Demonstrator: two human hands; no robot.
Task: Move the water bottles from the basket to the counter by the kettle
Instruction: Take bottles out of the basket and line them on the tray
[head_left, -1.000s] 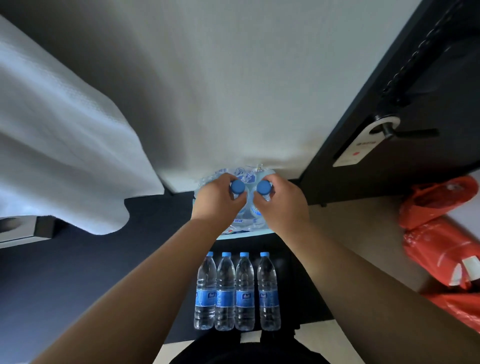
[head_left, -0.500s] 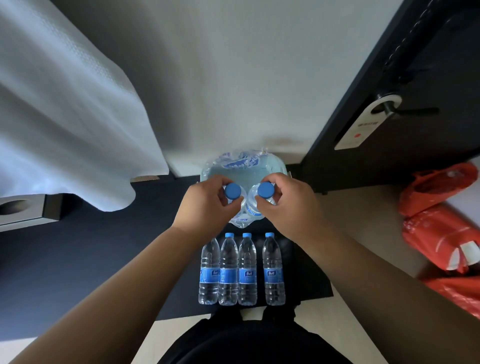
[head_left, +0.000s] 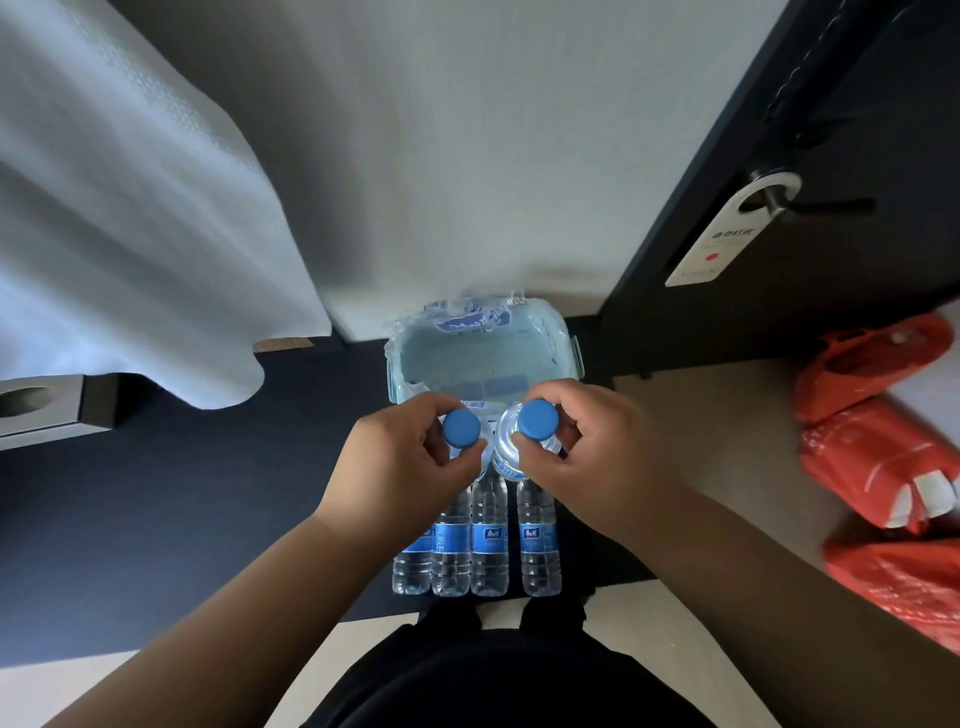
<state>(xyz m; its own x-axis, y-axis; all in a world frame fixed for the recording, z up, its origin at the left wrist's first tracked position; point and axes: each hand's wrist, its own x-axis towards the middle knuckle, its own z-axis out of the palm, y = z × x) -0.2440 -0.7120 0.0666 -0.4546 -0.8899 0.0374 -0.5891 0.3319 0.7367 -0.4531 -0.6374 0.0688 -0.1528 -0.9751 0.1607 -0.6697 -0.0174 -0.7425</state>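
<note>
A pale blue basket (head_left: 563, 332) lined with torn plastic wrap stands against the wall, and its inside looks bare. My left hand (head_left: 400, 467) grips a clear water bottle (head_left: 461, 428) by its blue cap. My right hand (head_left: 597, 457) holds a second water bottle (head_left: 537, 420) the same way. Both bottles hang upright just in front of the basket, side by side. Under my hands several water bottles (head_left: 488, 540) lie in a row on the dark surface (head_left: 182, 519), caps toward the basket.
A white cloth (head_left: 130, 208) hangs at the left over a metal holder (head_left: 47, 410). A dark door (head_left: 831, 156) with a hanging tag (head_left: 727, 234) is at the right. Orange plastic bags (head_left: 883, 457) lie on the floor at the right.
Both hands have lifted the two bottles out of the basket and drawn them toward me, over the row of lying bottles. The basket's inside now shows.
</note>
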